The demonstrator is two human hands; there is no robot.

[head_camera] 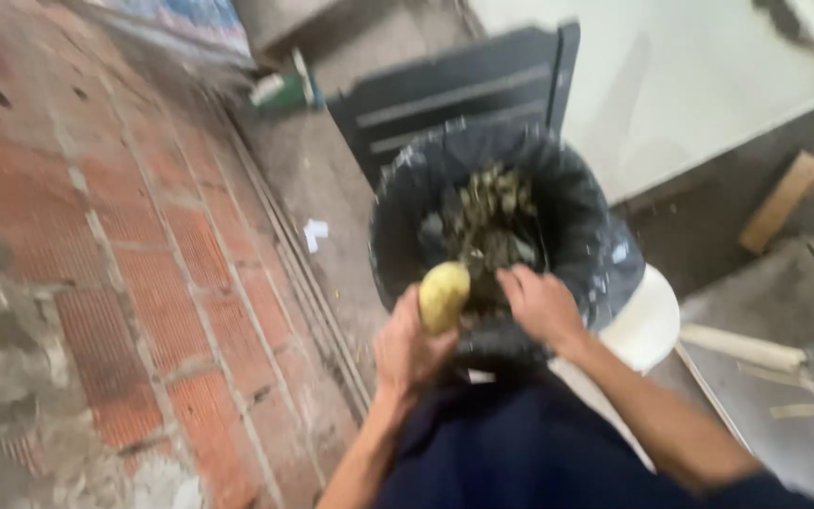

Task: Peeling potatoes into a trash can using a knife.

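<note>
While a blurred green and white package (283,90) is lying by the brick wall (96,236), the left hand (410,351) is gripping a peeled potato (444,296) over the black-lined bin (595,236); the right hand (544,303) is resting fingers-down on the rim, its grip unclear.

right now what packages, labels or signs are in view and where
Green and white package: on the ground at the top, by the brick wall, boxy, blurred.
Small white paper scrap: on the concrete floor left of the black-lined bin, crumpled; may be a label, too blurred to tell.
No signs or screens show.
</note>
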